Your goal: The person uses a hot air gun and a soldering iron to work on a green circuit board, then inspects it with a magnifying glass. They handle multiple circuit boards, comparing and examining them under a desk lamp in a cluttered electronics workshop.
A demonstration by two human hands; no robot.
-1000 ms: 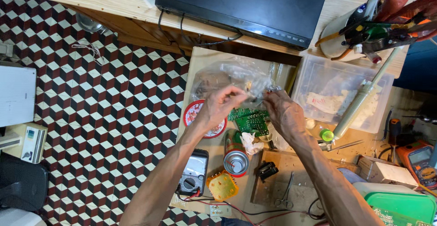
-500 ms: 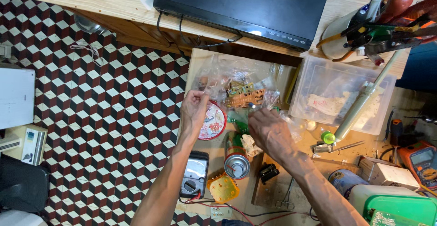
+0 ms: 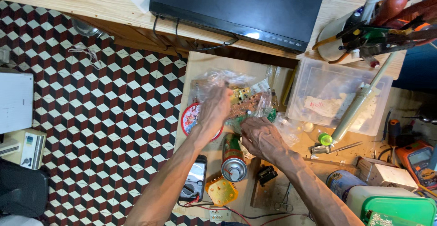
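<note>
A crumpled clear plastic bag (image 3: 217, 79) lies on the wooden board (image 3: 195, 64), with a brown circuit board (image 3: 248, 102) inside it. My left hand (image 3: 214, 111) reaches forward and pinches the bag at the circuit board's left edge. My right hand (image 3: 261, 137) is curled at the bag's near edge, fingers closed on the plastic. A corner of a green circuit board (image 3: 272, 115) shows just past my right hand. A round red tin lid (image 3: 187, 119) lies partly under my left wrist.
A spray can (image 3: 233, 160), black multimeter (image 3: 193, 185) and yellow part (image 3: 221, 192) lie near me. A clear plastic box (image 3: 337, 96), a grey tube tool (image 3: 357, 110), an orange multimeter (image 3: 421, 157) and a green-lidded tub (image 3: 400, 210) are right. A black player (image 3: 241, 7) sits behind.
Both hands held a green circuit board up close together a second ago. They have since lowered and shifted; my left hand now reaches to the bag with the brown board.
</note>
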